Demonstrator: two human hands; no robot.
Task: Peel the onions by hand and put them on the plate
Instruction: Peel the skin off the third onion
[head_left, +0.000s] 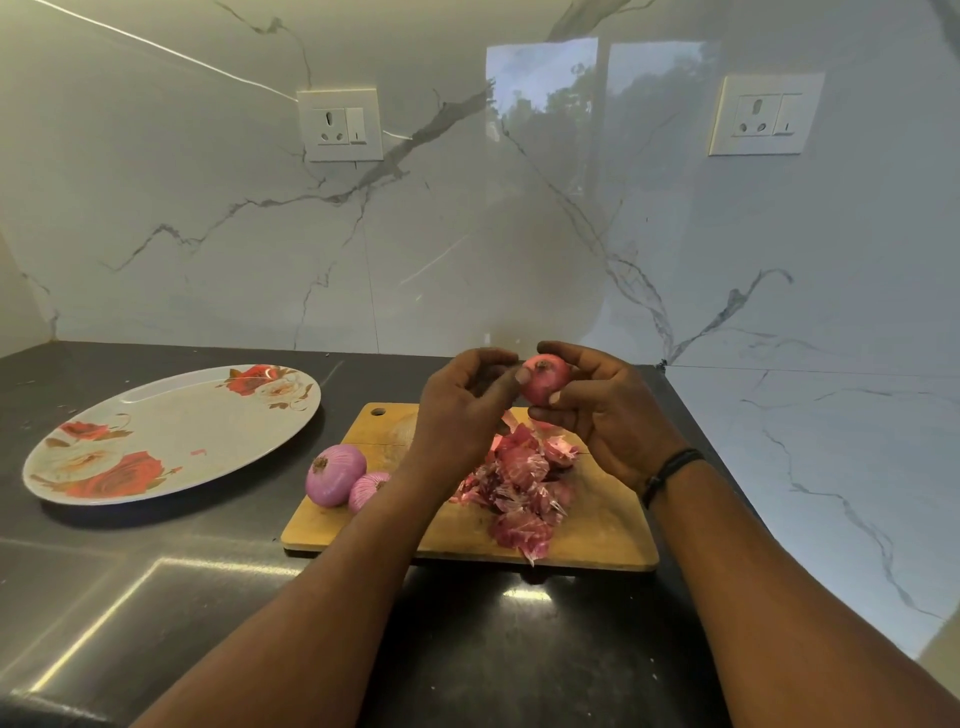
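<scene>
My right hand (605, 410) holds a small reddish onion (544, 378) in the air above the wooden cutting board (602, 535). My left hand (460, 410) is beside it, its thumb tip touching the onion's left side. Two peeled purple onions lie at the board's left end, a bigger one (335, 474) and a smaller one (367, 489) partly behind my left forearm. A heap of red onion skins (522, 493) covers the board's middle. The oval flowered plate (171, 431) lies to the left with nothing on it except a tiny scrap of skin.
The board and plate rest on a dark, shiny countertop (156, 597). A marble wall runs behind and along the right side, with two sockets (340, 124) (766, 114). A black band is on my right wrist.
</scene>
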